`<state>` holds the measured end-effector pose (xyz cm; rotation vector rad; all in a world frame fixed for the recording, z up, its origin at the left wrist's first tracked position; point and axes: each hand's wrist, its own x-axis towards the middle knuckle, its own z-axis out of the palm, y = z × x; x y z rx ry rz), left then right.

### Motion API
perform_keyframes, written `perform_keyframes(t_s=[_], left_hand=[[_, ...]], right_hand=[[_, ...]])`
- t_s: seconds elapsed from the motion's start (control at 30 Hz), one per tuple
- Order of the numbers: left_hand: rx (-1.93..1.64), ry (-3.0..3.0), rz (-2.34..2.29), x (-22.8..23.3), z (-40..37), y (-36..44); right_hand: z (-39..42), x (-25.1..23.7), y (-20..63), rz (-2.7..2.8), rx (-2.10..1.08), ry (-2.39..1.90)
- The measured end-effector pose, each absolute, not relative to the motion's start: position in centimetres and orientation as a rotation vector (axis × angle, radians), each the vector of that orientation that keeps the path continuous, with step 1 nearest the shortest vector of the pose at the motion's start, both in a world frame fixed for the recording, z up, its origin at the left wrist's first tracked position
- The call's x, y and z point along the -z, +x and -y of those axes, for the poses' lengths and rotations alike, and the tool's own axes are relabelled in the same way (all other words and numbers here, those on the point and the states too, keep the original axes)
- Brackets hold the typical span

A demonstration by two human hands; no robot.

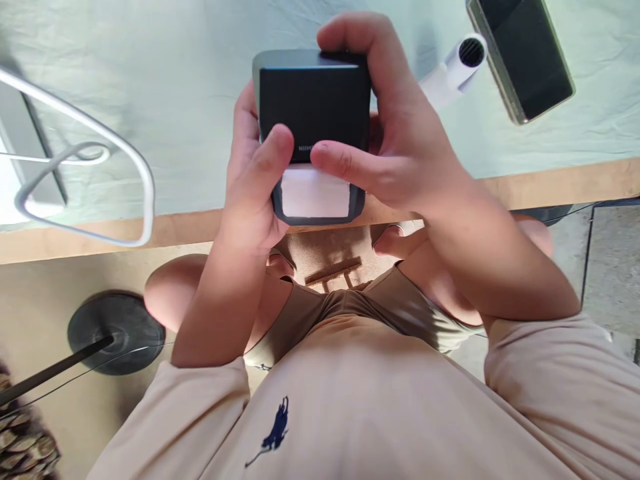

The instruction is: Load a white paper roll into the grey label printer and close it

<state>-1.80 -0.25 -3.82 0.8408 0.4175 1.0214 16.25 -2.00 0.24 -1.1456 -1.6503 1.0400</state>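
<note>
Between my two hands is a small dark label printer [310,107], raised near the table's front edge. Part of a brand name starting "NIIM" shows on its black face. A blank white label [316,193] sticks out at the end nearest me. My left hand [255,173] grips the printer's left side, its thumb on the front face. My right hand [395,127] wraps round the right side, with a finger over the far top edge and the thumb by the lettering. The fingers behind the printer are partly hidden.
A phone [530,60] lies at the upper right beside a white cylindrical device [457,67] with a dark grille end. At the left, a white cable [145,180] loops over the edge of the table [560,190]. A round black stand base [116,333] is on the floor.
</note>
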Motion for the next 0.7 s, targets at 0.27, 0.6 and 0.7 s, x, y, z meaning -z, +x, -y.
perform_keyframes(t_s=[0.27, 0.6, 0.7], left_hand=[[-1.015, 0.990, -0.431, 4.7, 0.7, -1.9], [-1.028, 0.961, -0.461, 3.2, 0.8, -1.3], [-1.097, 0.799, -0.540, 2.2, 0.8, -0.6]], right_hand=[[2.2, 0.7, 16.4, 1.447, -1.236, -1.065], [3.1, 0.3, 16.0, 1.591, -0.958, -1.200], [2.8, 0.4, 16.3, 1.645, -0.884, -1.154]])
